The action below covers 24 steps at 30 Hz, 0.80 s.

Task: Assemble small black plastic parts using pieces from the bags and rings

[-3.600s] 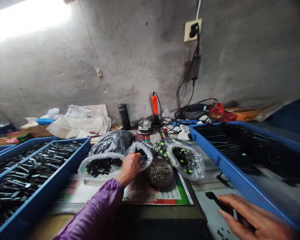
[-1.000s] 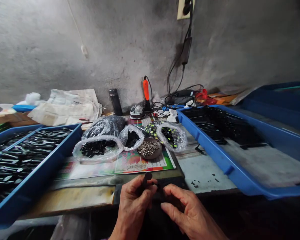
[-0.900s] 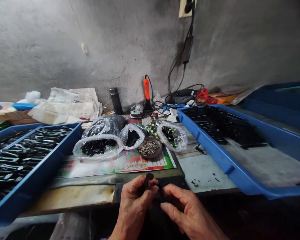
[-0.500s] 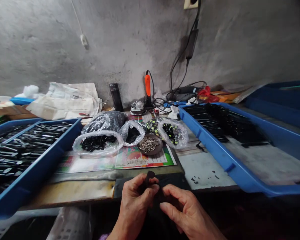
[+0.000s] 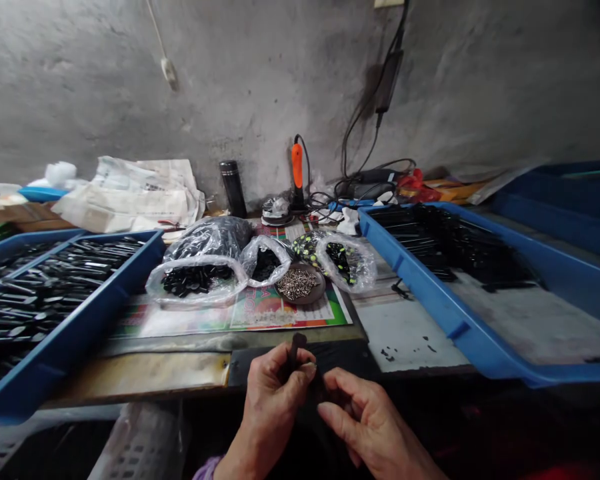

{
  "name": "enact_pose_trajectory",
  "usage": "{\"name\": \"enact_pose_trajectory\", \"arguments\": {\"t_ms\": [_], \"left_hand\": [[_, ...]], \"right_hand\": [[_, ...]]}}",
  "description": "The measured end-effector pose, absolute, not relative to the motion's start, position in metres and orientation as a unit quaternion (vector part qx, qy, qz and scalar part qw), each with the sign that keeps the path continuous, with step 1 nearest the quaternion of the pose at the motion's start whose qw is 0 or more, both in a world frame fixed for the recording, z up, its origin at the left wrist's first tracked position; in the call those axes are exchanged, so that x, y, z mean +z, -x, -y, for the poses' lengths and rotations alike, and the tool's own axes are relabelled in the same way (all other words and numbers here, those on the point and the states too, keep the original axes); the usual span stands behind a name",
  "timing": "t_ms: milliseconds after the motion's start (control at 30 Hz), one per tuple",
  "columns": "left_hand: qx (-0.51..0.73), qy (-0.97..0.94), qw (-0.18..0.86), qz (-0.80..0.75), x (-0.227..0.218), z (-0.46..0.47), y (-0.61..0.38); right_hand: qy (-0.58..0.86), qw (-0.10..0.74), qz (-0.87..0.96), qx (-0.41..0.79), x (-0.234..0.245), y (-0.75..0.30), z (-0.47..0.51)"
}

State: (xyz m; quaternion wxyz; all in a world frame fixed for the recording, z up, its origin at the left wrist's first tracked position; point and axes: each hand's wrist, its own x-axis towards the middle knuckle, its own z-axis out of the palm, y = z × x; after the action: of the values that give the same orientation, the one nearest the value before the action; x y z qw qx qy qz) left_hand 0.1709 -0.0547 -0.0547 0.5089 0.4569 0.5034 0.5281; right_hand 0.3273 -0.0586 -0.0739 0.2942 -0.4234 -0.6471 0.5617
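Observation:
Both hands meet at the near edge of the bench. My left hand (image 5: 273, 397) is closed around a slim black plastic part (image 5: 294, 348) whose rounded end sticks up above the fingers. My right hand (image 5: 367, 417) sits just to its right, fingers curled in a pinch against the lower end of the same part; whatever small piece it holds is hidden. Beyond the hands stand a dish of small metal screws (image 5: 299, 285) and clear bags of black pieces (image 5: 195, 281).
A blue tray (image 5: 95, 313) of black parts sits at left, a larger blue tray (image 5: 480, 347) at right. A bag of black-and-yellow pieces (image 5: 345, 260), an orange tool (image 5: 297, 167), a black flask (image 5: 233, 188), cables and newspapers (image 5: 130, 197) line the grey wall.
Since 3.6 s ago my left hand left the bags and my right hand left the bench; both came together at the near edge on the black part. Lately only the view tilted slightly.

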Motion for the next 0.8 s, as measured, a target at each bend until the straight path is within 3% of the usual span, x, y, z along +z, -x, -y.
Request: {"name": "enact_pose_trajectory", "arguments": {"t_ms": [233, 800], "left_hand": [[0.520, -0.440, 0.539, -0.495, -0.055, 0.057, -0.169], [0.507, -0.401, 0.573, -0.504, -0.057, 0.070, -0.162]], "right_hand": [[0.390, 0.303, 0.596, 0.633, -0.078, -0.325, 0.061], [0.397, 0.348, 0.573, 0.627, -0.086, -0.330, 0.057]]}}
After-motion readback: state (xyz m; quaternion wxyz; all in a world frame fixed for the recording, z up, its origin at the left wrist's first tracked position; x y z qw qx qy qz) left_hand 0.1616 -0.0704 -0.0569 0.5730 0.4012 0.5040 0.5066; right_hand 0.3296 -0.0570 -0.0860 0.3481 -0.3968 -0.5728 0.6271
